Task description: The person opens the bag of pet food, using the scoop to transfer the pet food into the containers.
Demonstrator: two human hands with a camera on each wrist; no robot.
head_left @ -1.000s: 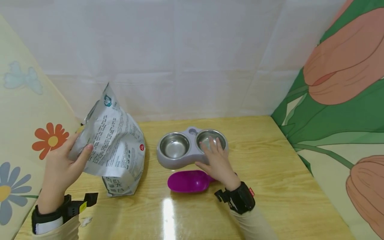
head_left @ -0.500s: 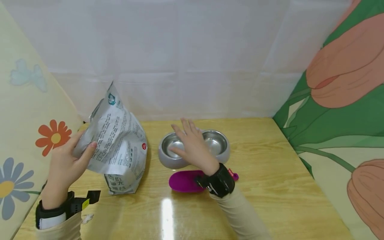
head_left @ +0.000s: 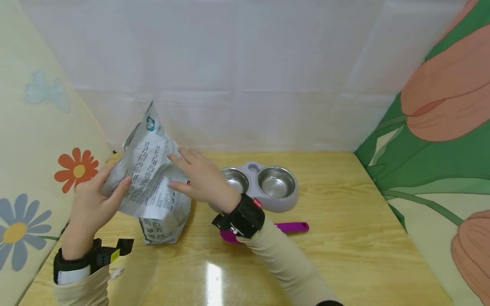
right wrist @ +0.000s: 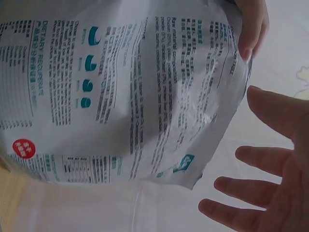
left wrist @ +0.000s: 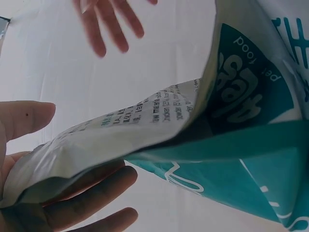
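Observation:
A white and teal pet food bag (head_left: 153, 193) stands on the left of the table, its top folded over to the left. My left hand (head_left: 93, 205) grips the folded top edge, with the thumb on the near face and fingers behind it, as the left wrist view shows. My right hand (head_left: 204, 178) is held beside the bag's right side with fingers spread. A gap shows between its fingers (right wrist: 260, 159) and the bag (right wrist: 120, 96) in the right wrist view. Whatever the bag contains is hidden.
A grey double pet bowl (head_left: 281, 207) with two metal dishes stands behind the right forearm, partly covered by it. A magenta scoop (head_left: 292, 227) lies in front, its middle hidden under the wrist. A small white scrap (head_left: 116, 273) is by the left wrist.
My right hand has moved left from above the right dish, across the double bowl, to the bag's side. The left hand keeps its grip on the bag. The view has shifted slightly.

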